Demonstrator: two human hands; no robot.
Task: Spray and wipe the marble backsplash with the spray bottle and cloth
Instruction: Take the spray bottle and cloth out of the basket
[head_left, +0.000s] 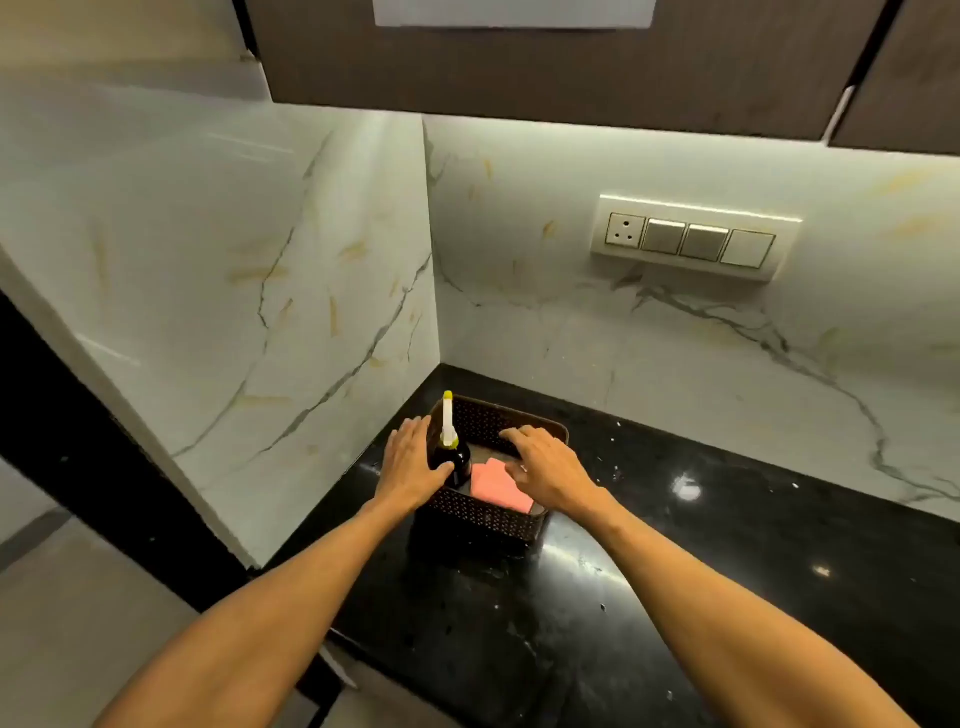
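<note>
A dark spray bottle (453, 460) with a white and yellow nozzle stands upright in the left end of a dark woven basket (483, 519) on the black counter. A folded pink cloth (496, 483) lies in the basket beside it. My left hand (410, 465) wraps around the bottle's body, thumb in front. My right hand (545, 465) hovers over the basket with fingers spread, its thumb at the cloth's edge. The white marble backsplash (597, 338) with grey and gold veins covers both corner walls.
A switch and socket panel (693, 236) is mounted on the right wall. Dark upper cabinets (545, 57) hang overhead. The glossy black countertop (649, 597) extends right and toward me. The basket sits near the counter's left edge, close to the corner.
</note>
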